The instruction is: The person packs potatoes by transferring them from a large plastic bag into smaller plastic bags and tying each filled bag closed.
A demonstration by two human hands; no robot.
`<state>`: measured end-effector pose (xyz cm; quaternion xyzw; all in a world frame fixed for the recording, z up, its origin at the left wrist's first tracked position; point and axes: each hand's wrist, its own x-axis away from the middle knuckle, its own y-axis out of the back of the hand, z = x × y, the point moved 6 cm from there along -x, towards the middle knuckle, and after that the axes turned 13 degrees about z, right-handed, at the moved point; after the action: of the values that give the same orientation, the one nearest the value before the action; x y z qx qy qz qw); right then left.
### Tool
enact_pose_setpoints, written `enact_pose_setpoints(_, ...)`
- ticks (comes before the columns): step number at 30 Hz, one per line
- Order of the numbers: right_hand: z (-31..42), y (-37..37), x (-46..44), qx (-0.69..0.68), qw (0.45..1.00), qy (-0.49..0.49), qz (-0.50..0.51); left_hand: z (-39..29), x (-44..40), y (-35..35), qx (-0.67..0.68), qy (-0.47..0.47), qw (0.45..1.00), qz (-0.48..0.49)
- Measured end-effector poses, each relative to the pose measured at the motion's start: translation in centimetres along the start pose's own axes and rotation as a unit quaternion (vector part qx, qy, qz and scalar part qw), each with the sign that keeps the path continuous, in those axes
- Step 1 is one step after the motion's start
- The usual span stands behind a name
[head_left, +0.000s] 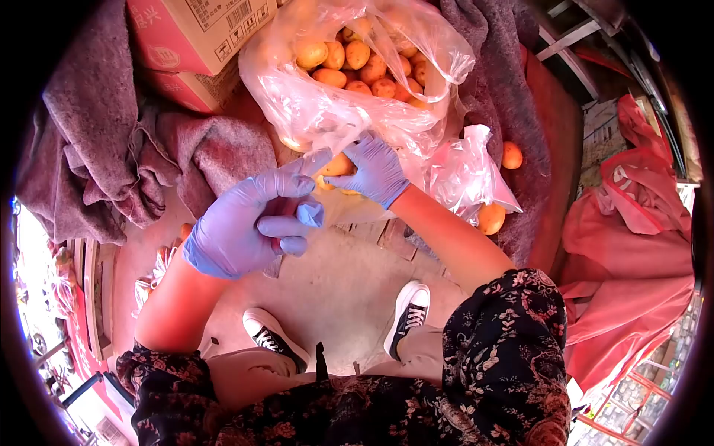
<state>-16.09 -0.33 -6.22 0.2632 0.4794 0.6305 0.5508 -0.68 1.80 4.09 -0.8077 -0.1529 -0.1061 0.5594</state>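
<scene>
Blue gloves cover both hands. My left hand (253,219) is curled, with thin clear plastic (318,159) at its fingertips; the exact grip is partly hidden. My right hand (375,169) closes its thumb and fingers around an orange-yellow oval fruit (338,165). More yellow fruit shows just below that one, behind clear plastic. Beyond both hands, a large clear plastic bag (286,97) stands with its mouth spread, full of several orange oval fruits (373,68).
Stacked cardboard boxes (182,37) stand at the upper left, beside a bunched purple-grey blanket (223,152). A smaller clear bag (465,175) lies right of my right hand, near loose fruits (491,218). Red cloth (625,253) hangs far right.
</scene>
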Motion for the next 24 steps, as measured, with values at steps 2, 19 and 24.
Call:
enact_pose_setpoints(2, -0.7, -0.5, -0.5, 0.021, 0.999, 0.022, -0.021, -0.8, 0.4, 0.7, 0.02, -0.032, 0.999, 0.0)
enact_pose_setpoints(19, -2.7, 3.6, 9.2, 0.188, 0.915, -0.052, 0.354, -1.8, 8.2, 9.1, 0.055, -0.1, 0.987, -0.111)
enact_pose_setpoints(24, 4.2, 9.6, 8.5, 0.084, 0.944, 0.087, 0.307, -2.0, 12.3, 6.3, 0.015, -0.137, 0.987, -0.087)
